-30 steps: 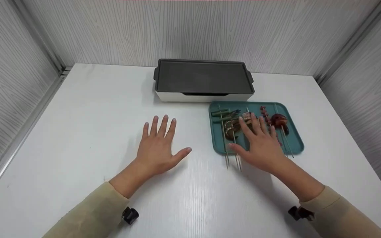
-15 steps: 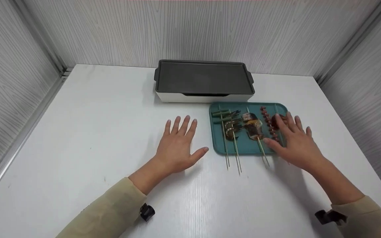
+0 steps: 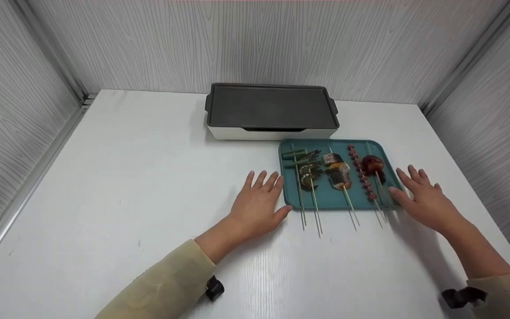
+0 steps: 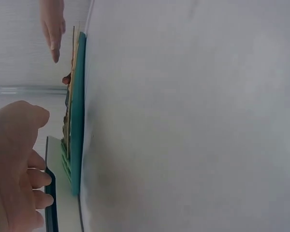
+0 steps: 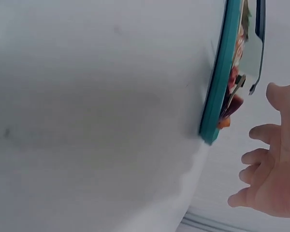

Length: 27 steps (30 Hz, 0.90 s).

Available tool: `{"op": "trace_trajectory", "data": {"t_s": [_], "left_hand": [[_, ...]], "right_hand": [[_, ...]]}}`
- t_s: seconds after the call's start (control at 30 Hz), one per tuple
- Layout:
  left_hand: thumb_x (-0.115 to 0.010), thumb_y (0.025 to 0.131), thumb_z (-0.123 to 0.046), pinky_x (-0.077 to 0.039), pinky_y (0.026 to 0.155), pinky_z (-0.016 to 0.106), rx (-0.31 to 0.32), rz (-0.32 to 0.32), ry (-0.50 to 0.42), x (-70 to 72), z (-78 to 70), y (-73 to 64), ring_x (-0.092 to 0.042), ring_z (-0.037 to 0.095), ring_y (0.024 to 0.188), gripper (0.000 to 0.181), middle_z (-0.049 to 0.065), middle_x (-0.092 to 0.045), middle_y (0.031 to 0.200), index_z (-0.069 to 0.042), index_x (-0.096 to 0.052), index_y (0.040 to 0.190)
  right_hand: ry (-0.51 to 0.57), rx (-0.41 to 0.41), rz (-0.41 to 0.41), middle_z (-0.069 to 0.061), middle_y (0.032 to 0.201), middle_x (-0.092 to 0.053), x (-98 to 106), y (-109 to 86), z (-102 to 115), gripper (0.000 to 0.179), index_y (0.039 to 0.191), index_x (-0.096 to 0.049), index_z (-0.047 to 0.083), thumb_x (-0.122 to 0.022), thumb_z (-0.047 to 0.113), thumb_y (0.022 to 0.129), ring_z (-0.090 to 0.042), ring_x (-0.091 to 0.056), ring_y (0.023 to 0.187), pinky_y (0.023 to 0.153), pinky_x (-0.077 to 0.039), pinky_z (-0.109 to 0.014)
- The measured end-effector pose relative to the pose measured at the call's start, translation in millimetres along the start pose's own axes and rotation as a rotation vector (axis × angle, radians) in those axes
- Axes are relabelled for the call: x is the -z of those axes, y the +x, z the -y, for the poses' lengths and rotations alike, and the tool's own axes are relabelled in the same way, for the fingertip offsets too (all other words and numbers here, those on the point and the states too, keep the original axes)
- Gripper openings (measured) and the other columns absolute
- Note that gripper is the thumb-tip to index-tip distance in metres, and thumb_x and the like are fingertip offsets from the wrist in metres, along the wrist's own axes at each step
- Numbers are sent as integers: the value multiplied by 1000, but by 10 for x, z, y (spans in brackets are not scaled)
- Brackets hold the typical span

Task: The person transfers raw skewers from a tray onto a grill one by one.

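Note:
A teal tray (image 3: 328,200) holds several skewers. From left to right lie green vegetable pieces (image 3: 296,163), shrimp (image 3: 308,175), chunky browned pieces (image 3: 339,173), small red pieces (image 3: 360,170) and a dark red curled piece (image 3: 373,165). My left hand (image 3: 257,208) is at the tray's left edge, fingers extended and thumb spread. Beside the right edge is my right hand (image 3: 430,201), its fingers also extended. Neither hand holds anything. Both wrist views show the hands raised above the tabletop; whether either touches the rim I cannot tell.
Behind the tray stands a white grill with a dark flat plate (image 3: 272,106). The white table (image 3: 148,177) meets patterned panels at the back and sides. The skewers' stick ends (image 3: 319,226) jut past the tray's front edge.
Both hands have moved right. The left has come over to the tray's left edge; the right has passed from above the skewers to the right edge, uncovering them. The tray stays put.

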<state>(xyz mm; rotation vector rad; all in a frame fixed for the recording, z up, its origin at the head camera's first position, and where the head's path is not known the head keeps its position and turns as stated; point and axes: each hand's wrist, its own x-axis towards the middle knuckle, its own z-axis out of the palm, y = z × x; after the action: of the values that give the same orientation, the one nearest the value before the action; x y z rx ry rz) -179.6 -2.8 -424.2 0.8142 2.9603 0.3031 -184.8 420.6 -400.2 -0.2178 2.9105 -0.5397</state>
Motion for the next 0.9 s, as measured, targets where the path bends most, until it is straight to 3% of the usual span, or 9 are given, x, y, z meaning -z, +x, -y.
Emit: {"op": "trace_trajectory", "data": {"t_s": [0.33,0.63,0.9], "left_hand": [[-46,112,-49,-16,129,53,-76,80,18,-85,-82,40,-29,36,158,67,9,-38,169,-8,-41,164],[-44,112,-49,-17,129,52,-85,107,10,-94,-116,57,-28,36,158,65,9,-37,170,-7,-44,162],[-46,112,-47,-17,129,52,-87,139,18,-32,-105,35,-28,36,158,66,11,-35,170,-5,-42,163]], "right_hand": [[-5,24,119,-37,168,-17,-53,27,-171,68,161,-29,-11,-39,39,117,-59,-10,155,114,-13,-82],[-21,43,134,-38,167,-16,-68,22,-216,65,158,-31,-15,-41,35,117,-59,-17,153,116,-20,-77],[-107,70,112,-37,166,-22,-100,26,-160,63,156,-36,-15,-44,33,116,-58,-28,150,114,-23,-79]]}}
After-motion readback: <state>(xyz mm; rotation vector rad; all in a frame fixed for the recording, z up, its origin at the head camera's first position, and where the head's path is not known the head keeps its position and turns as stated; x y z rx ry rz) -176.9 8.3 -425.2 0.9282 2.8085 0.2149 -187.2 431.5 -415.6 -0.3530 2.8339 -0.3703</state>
